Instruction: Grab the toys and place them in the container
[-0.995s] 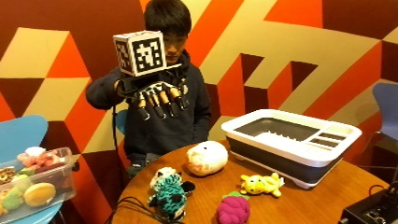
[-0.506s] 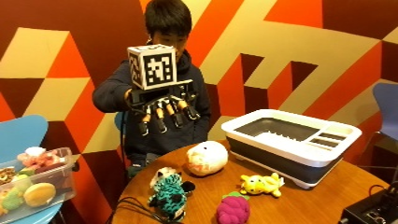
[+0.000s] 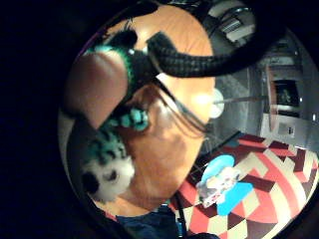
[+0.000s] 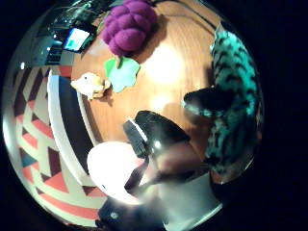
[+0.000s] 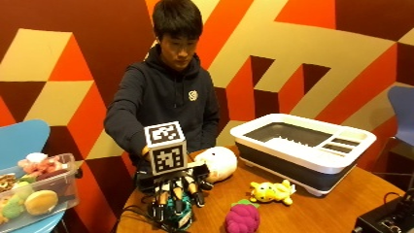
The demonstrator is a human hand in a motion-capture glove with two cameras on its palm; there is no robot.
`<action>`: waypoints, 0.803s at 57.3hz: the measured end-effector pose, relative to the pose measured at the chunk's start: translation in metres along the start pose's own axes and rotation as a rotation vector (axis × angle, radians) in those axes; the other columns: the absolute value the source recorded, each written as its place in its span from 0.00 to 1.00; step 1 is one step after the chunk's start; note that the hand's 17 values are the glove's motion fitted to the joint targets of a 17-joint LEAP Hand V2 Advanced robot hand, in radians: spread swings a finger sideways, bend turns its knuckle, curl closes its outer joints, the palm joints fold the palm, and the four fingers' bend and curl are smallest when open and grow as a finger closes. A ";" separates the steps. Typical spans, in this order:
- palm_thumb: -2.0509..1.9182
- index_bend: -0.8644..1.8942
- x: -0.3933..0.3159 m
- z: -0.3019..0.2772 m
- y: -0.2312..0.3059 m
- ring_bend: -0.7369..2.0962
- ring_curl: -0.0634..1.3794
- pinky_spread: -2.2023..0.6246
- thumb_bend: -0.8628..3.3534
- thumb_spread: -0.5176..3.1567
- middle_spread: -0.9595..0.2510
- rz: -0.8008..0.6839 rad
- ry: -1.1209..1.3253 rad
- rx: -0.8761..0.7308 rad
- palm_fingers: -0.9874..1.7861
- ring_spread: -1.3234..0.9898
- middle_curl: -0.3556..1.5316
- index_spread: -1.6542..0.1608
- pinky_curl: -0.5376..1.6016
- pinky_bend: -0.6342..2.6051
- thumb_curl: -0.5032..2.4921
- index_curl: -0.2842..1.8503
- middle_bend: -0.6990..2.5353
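In the outside view my gloved right hand (image 5: 176, 187) hangs low over the table's near left part, fingers (image 5: 175, 194) pointing down onto a green-and-black striped plush (image 5: 180, 213). I cannot see any finger curled round it. That plush (image 4: 236, 110) lies close beside the palm in the thumb side view, and its white face (image 3: 107, 172) shows in the little finger side view. A white round plush (image 5: 216, 162), a yellow plush (image 5: 271, 191) and a purple grape plush (image 5: 242, 218) lie on the wooden table (image 5: 310, 213). The white-rimmed grey container (image 5: 304, 145) stands at the back right.
A blue chair (image 5: 23, 138) at the left carries a clear bin (image 5: 35, 194) with several other toys. A black device (image 5: 388, 221) sits at the table's right front corner, and cables lie by the striped plush. The person's bare hand is hidden.
My hand has come down from chest height, palm outward, to just over the striped plush on the table. The toys and container have not moved.
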State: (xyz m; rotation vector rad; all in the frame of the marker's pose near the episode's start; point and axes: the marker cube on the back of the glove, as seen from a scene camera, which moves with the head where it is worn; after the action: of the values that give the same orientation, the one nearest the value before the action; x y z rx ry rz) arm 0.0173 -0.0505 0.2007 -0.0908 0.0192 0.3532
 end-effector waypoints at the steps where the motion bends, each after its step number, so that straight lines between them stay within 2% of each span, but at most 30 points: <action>1: 0.51 0.34 0.001 0.004 0.000 0.35 0.18 0.80 0.20 0.48 0.82 0.009 -0.002 -0.004 0.27 0.60 0.26 0.77 0.44 0.57 0.24 0.20 0.23; 7: 0.52 0.35 0.005 0.015 0.001 0.39 0.21 0.80 0.20 0.48 0.82 0.033 0.004 0.041 0.31 0.61 0.26 0.76 0.45 0.59 0.25 0.20 0.24; 11: 0.54 0.36 0.007 0.015 0.004 0.47 0.25 0.79 0.21 0.49 0.81 0.035 0.045 0.054 0.35 0.61 0.25 0.75 0.45 0.59 0.25 0.21 0.24; 16: 0.57 0.37 0.010 0.010 0.006 0.51 0.27 0.76 0.22 0.50 0.81 0.021 0.108 0.071 0.37 0.60 0.25 0.74 0.45 0.61 0.26 0.22 0.25; 21: 0.61 0.37 0.012 0.004 0.007 0.57 0.29 0.70 0.25 0.54 0.81 0.003 0.201 0.102 0.48 0.58 0.25 0.75 0.45 0.65 0.27 0.22 0.26; 30: 0.68 0.37 0.020 -0.002 0.012 0.65 0.33 0.66 0.29 0.56 0.76 -0.043 0.284 0.147 0.59 0.51 0.28 0.75 0.42 0.59 0.31 0.22 0.29; 38: 0.70 0.37 0.030 -0.018 0.029 0.64 0.35 0.66 0.28 0.52 0.72 -0.059 0.261 0.056 0.60 0.47 0.30 0.75 0.42 0.56 0.34 0.24 0.30; 46: 0.72 0.37 0.036 -0.058 0.053 0.64 0.34 0.65 0.28 0.48 0.67 -0.059 0.123 -0.039 0.63 0.43 0.33 0.75 0.41 0.55 0.38 0.24 0.32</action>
State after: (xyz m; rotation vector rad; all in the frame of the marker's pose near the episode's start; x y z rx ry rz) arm 0.0326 0.0064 0.1376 -0.1513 0.1311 0.2884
